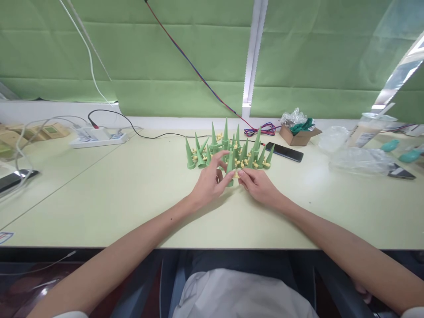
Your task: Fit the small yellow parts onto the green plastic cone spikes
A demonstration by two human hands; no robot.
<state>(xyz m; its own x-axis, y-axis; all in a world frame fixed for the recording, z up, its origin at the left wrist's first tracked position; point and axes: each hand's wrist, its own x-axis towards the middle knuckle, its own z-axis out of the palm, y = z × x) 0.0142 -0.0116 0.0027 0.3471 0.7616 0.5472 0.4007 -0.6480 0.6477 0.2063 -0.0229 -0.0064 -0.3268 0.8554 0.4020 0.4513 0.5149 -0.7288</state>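
Between the thumb and fingers of my left hand [212, 179] stands a green cone [230, 164], point up, its base at or just above the table. My right hand [256, 183] is closed in a pinch on a small yellow piece [236, 174], which touches the cone's lower side. What lies under the right fingertips is partly hidden. Just behind both hands is a cluster of more green cones [225, 132], several upright and some tilted. Small yellow pieces [266, 164] lie among their bases.
A black phone [285, 152] lies right of the cones. Behind it are coiled wires [265, 129] and a small cardboard box [296, 136]. Plastic wrap [361, 161] and a drink cup [366, 130] are far right. A power strip [99, 140] with cables is at left.
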